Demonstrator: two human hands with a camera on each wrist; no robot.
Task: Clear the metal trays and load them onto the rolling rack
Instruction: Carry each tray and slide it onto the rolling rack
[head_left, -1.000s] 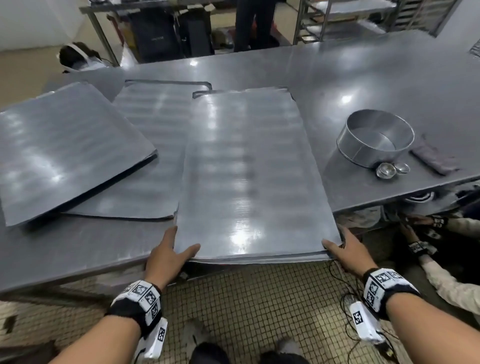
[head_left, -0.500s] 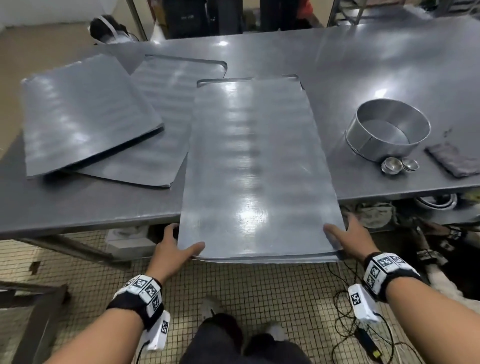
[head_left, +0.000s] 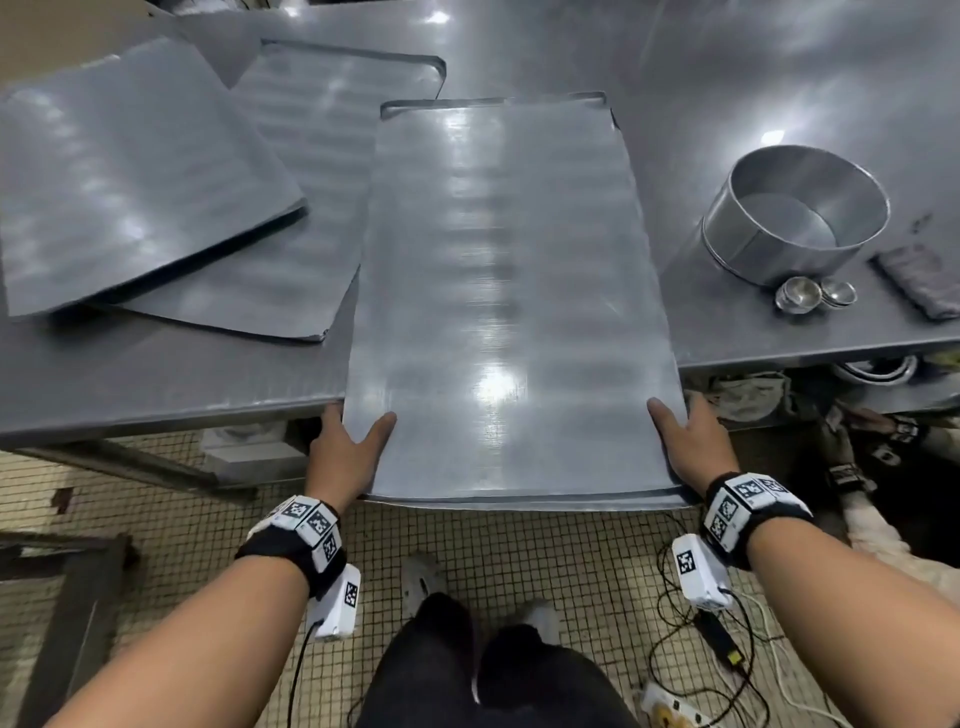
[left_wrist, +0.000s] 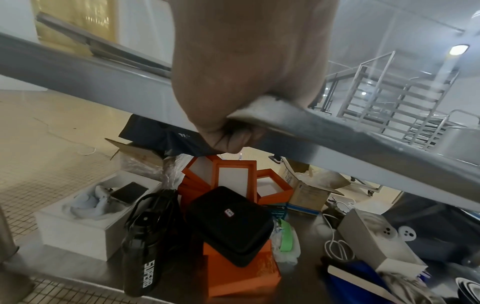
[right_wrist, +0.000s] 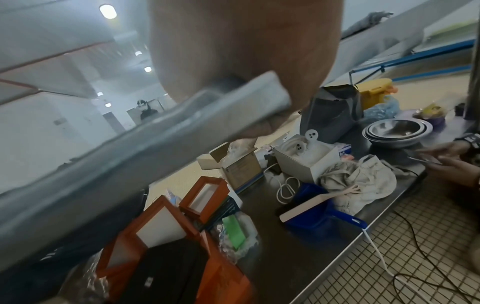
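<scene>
Three flat, shiny, bare grey metal trays (head_left: 509, 291)

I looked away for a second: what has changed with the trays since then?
The held tray slid toward the person, overhanging the table edge more. Left hand and right hand keep gripping its near corners. The two other trays and round pan stayed put.
</scene>
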